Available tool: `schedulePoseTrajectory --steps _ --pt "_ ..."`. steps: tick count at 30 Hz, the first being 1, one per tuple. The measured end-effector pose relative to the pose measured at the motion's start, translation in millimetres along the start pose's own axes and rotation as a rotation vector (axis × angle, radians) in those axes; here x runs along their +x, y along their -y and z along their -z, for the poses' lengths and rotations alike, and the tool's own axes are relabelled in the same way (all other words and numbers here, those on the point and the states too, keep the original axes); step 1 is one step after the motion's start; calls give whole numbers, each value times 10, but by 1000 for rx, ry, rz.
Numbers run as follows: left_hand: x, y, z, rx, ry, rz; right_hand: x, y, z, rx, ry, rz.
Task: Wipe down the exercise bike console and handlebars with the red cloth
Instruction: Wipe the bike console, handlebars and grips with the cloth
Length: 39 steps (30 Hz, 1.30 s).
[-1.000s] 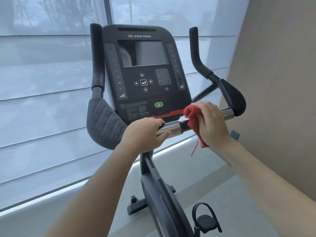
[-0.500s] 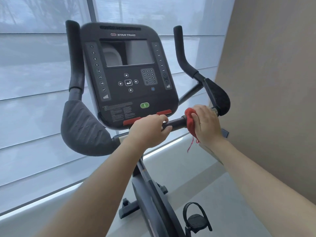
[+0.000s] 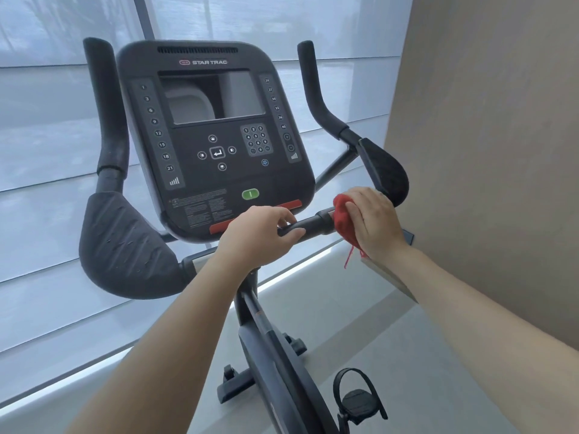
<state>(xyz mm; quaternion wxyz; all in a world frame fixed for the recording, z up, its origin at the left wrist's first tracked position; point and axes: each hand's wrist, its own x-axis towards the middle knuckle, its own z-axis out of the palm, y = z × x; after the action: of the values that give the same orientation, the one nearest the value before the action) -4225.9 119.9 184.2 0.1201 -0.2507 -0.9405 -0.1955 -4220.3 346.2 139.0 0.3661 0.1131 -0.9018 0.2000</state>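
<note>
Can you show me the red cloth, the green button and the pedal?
red cloth (image 3: 343,219): head view, middle of the bunched part.
green button (image 3: 250,194): head view, its centre.
pedal (image 3: 357,399): head view, flat plate under the strap.

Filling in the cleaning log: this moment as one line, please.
step: handlebar wipe | left hand: grips crossbar | right hand: holds red cloth round crossbar | console: cloth not on it

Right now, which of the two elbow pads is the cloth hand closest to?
The right elbow pad, by the beige wall: the right hand with the red cloth sits just below it. The left elbow pad stands apart.
</note>
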Motion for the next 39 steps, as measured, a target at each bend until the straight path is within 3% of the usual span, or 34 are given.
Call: schedulePoseTrajectory --steps 4,8,12,16,21,27,31,33,35,39 --pt "-19 -2 -22 50 -17 -18 -71 93 -61 -22 54 82" --pt "-35 -15 -25 68 -21 -47 7 -55 29 -3 6 -56" --pt "-41 -28 -15 68 -23 -43 -168 225 -126 -6 57 76" --pt "-99 -25 -20 105 -34 -66 -104 167 -59 24 61 45" --pt "-175 -29 79 134 -2 -86 -61 341 -142 123 -49 -105" --pt "-473 168 393 260 64 -77 -110 807 -323 212 11 76" --pt "-694 396 663 291 19 -82 -50 1058 -313 374 -85 -60" --pt "-746 521 777 274 -31 -78 -18 1218 -304 411 -90 -15" --pt "-768 663 843 253 -80 -71 -21 1397 -335 360 -18 66" --pt "-784 935 830 216 -91 -97 -254 1688 -549 -41 30 116"
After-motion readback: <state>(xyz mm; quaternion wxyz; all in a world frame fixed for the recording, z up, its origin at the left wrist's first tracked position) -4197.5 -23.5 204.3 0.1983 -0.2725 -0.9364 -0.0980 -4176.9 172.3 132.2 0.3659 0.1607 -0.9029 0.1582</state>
